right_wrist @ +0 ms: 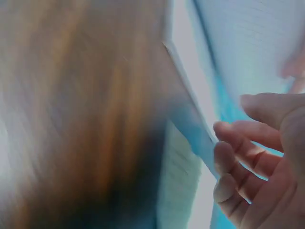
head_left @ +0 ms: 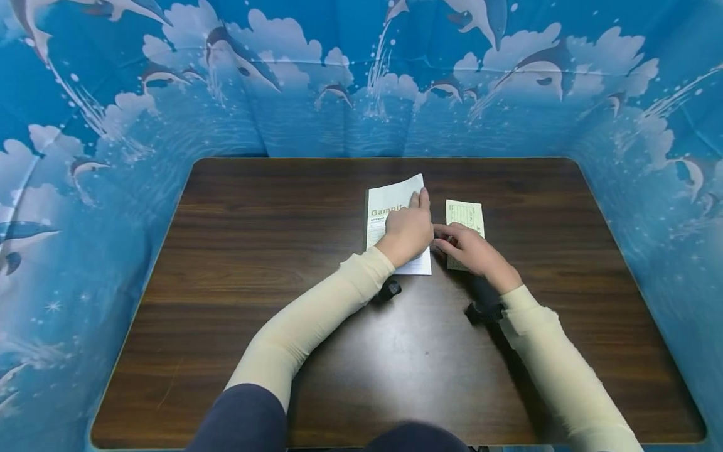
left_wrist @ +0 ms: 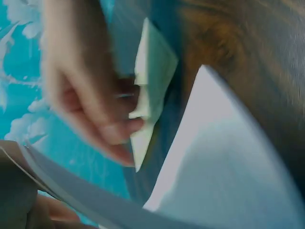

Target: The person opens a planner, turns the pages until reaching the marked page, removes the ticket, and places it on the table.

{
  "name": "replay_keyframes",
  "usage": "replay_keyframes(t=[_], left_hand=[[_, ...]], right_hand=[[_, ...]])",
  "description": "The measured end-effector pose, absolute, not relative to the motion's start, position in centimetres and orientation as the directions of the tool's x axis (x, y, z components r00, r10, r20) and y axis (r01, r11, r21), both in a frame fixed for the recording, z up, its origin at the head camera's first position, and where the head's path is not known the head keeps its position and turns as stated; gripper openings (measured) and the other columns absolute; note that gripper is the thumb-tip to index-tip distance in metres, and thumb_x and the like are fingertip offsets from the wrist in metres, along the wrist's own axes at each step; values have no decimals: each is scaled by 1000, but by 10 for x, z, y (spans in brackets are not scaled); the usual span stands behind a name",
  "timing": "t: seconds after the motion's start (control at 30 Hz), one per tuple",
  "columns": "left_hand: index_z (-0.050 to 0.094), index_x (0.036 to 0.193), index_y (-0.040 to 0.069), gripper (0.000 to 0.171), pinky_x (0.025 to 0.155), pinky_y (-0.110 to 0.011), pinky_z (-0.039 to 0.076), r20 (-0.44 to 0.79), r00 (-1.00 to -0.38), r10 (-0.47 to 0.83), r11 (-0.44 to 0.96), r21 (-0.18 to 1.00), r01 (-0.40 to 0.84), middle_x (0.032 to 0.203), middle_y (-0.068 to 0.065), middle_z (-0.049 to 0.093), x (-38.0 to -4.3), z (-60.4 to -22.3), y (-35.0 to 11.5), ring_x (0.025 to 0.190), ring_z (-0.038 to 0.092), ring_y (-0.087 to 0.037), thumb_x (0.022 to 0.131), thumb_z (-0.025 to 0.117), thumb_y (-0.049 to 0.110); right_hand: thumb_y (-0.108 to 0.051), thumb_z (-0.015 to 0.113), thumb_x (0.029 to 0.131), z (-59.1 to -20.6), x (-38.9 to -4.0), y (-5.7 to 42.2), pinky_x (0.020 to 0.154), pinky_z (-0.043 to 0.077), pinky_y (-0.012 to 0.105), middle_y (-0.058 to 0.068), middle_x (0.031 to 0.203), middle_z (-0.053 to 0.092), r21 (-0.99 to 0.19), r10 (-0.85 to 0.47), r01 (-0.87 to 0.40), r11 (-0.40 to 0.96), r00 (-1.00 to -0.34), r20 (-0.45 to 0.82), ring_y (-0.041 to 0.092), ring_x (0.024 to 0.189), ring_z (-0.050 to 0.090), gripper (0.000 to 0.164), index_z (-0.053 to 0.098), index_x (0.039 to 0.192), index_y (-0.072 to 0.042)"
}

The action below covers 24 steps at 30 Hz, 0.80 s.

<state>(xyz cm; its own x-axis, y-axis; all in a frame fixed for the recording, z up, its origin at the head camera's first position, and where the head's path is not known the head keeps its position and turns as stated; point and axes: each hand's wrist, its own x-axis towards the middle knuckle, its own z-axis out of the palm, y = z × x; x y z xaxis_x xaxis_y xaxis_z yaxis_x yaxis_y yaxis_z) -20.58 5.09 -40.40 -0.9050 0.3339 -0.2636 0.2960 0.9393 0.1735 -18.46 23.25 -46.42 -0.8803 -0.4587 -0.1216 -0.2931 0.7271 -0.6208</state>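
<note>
A white booklet [head_left: 395, 194] with "Gambit"-like lettering lies in the middle of the table. My left hand [head_left: 408, 229] holds its leaves at the right side, two fingers stretched over the cover and the thumb hidden. In the left wrist view a white page [left_wrist: 224, 157] stands bent up from the table. My right hand [head_left: 471, 248] is just right of the booklet, fingers loosely bent near its right edge with nothing between them. Beneath and behind that hand a pale yellow-green printed slip [head_left: 465, 213] lies on the table, looking creased in the left wrist view.
The brown wood-grain table [head_left: 271, 251] has rounded corners. A blue dolphin-print curtain [head_left: 339, 119] surrounds it at the back and sides. Black wrist devices [head_left: 484, 312] sit at both wrists, low over the tabletop.
</note>
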Motion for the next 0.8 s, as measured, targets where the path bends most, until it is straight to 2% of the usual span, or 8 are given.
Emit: replay_keyframes(t=[0.1, 0.23, 0.37, 0.43, 0.53, 0.67, 0.8], left_hand=[[10, 168, 6, 70, 96, -47, 59, -273, -907, 321, 940, 207, 270, 172, -15, 30, -204, -411, 55, 136, 61, -35, 112, 37, 38], [16, 169, 12, 67, 123, -58, 35, -285, -903, 321, 933, 260, 249, 175, -11, 22, -207, -422, 44, 158, 32, -34, 112, 33, 42], [10, 170, 15, 73, 131, -62, 10, -400, -838, 372, 925, 233, 299, 178, -7, 1, -209, -436, 25, 165, 3, -32, 111, 37, 49], [4, 170, 17, 78, 131, -62, 1, -462, -795, 394, 918, 227, 324, 178, -5, -7, -206, -441, 16, 165, -7, -31, 110, 39, 53], [-1, 170, 20, 84, 130, -62, -6, -503, -758, 415, 910, 249, 333, 177, -2, -14, -204, -447, 9, 164, -14, -29, 108, 41, 57], [0, 170, 22, 83, 131, -60, -3, -474, -764, 437, 899, 262, 352, 177, 0, -13, -203, -453, 4, 165, -13, -27, 108, 40, 60], [-2, 170, 25, 83, 132, -58, -6, -466, -758, 456, 888, 287, 358, 177, 3, -15, -205, -459, 4, 164, -15, -25, 107, 39, 62]], right_hand=[[-26, 54, 110, -454, -184, 248, 79, 53, 43, 18, 117, 70, -622, -394, -266, 737, -916, -75, 27, 91, 65, 43, 59, 146, -1], [-26, 52, 111, -445, -181, 267, 75, 52, 37, 19, 125, 70, -645, -298, -223, 731, -954, -8, 27, 90, 65, 40, 63, 142, -3], [-27, 51, 111, -444, -174, 282, 71, 47, 27, 14, 122, 72, -661, -239, -184, 727, -971, 6, 21, 88, 62, 38, 66, 139, -6], [-27, 51, 111, -446, -172, 284, 70, 47, 26, 13, 121, 72, -662, -248, -187, 726, -969, 1, 21, 87, 61, 37, 67, 138, -7], [-27, 54, 110, -448, -173, 283, 69, 47, 27, 12, 121, 71, -664, -271, -194, 722, -962, -14, 22, 85, 59, 36, 68, 137, -7], [-27, 54, 110, -451, -177, 278, 75, 50, 34, 15, 128, 70, -657, -319, -224, 720, -947, -26, 25, 90, 61, 36, 67, 137, -6], [-26, 54, 110, -456, -177, 273, 84, 54, 46, 18, 132, 69, -646, -355, -248, 722, -934, -38, 28, 98, 66, 36, 67, 137, -5]])
